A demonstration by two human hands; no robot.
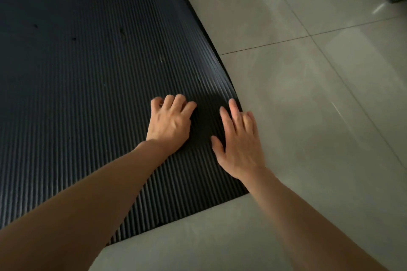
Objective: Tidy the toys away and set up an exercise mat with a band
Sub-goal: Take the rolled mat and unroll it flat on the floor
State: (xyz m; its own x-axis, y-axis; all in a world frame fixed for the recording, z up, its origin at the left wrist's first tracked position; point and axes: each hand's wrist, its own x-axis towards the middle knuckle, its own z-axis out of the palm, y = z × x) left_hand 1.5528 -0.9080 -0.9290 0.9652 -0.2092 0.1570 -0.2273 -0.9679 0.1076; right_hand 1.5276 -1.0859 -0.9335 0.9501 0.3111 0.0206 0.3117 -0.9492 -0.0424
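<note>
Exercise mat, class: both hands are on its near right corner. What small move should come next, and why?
Probably slide both palms outward to press the corner flat. The exercise mat lies unrolled on the tiled floor, but its right edge near the right hand looks slightly raised. The left hand already presses beside it. No band is in view yet.

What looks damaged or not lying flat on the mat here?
The black ribbed mat has small dark pits, possibly dents, in its far left part. Its right edge seems to bow slightly off the tiled floor by the right hand. Both hands lie on it, left hand included.
</note>
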